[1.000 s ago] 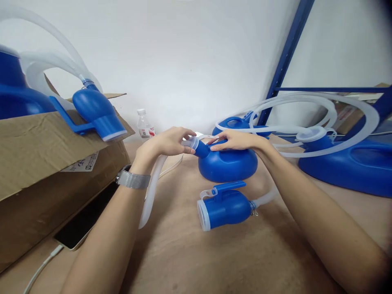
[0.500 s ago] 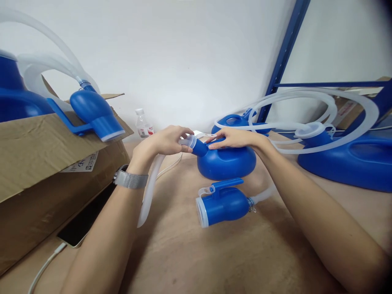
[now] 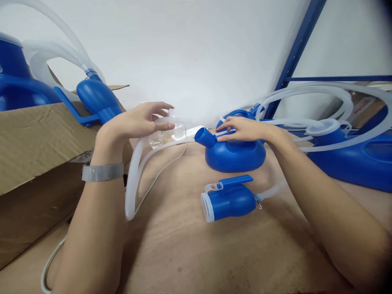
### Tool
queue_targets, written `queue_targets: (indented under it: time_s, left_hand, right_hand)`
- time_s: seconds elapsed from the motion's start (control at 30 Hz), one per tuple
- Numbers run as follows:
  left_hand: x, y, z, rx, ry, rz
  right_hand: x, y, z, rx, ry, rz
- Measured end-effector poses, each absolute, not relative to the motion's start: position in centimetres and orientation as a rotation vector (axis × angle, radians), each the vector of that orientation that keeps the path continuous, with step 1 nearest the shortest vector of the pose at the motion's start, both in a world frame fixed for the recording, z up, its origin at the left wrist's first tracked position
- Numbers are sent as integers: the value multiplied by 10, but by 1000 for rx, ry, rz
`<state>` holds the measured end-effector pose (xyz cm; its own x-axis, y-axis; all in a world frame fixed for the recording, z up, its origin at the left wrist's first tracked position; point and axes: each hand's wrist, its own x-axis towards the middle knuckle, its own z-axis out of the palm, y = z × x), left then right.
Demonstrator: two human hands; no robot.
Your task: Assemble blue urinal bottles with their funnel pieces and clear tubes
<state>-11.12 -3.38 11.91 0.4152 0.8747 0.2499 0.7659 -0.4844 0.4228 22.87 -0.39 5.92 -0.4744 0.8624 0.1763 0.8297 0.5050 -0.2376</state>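
My left hand [image 3: 139, 119], with a mesh-band watch on the wrist, pinches a translucent cap [image 3: 171, 114] joined to a clear hose [image 3: 132, 183], which loops down to the table. To its right stands a blue urinal bottle [image 3: 235, 157], its round neck uncovered and tilted up to the left. My right hand [image 3: 241, 130] grips the top of this bottle behind the neck; part of its hold is hidden. In front of the bottle lies a blue urinal funnel [image 3: 234, 203] with a white lid on its mouth and a hose at its other end.
A cardboard box [image 3: 39, 147] at left holds more blue bottles and a blue funnel [image 3: 96, 96]. Behind my hands lie a white power strip [image 3: 191, 132] and a cable. At right are another blue bottle [image 3: 361, 157], coiled hoses [image 3: 346, 87] and a blue rack post [image 3: 298, 45].
The cap has come off the bottle's neck, and my left hand has carried it up and left with its hose. My right hand keeps its place on the bottle. The view has shifted slightly.
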Motion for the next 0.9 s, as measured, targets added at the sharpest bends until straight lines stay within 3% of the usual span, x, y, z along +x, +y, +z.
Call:
queue_targets:
  time_s: [0.1, 0.23, 0.33, 0.47, 0.67, 0.9]
  left_hand:
    - [-117, -39, 122, 2338, 1496, 775]
    - [-125, -46, 127, 2281, 1457, 1031]
    - [-125, -50, 128, 2256, 1391, 1167]
    - [-120, -50, 129, 2272, 1391, 1194]
    - [-111, -47, 127, 2226, 1343, 1387]
    - [-104, -37, 122, 2151, 1387, 1627]
  right_hand:
    - [207, -26, 76, -1264, -2452, 87]
    - [174, -48, 81, -1048, -2638, 311]
    - [167, -39, 65, -931, -2741, 126]
    - [187, -14, 39, -1157, -2515, -173]
    - [221, 5, 35, -1475, -2404, 63]
    - [251, -1, 62, -1473, -1992, -126]
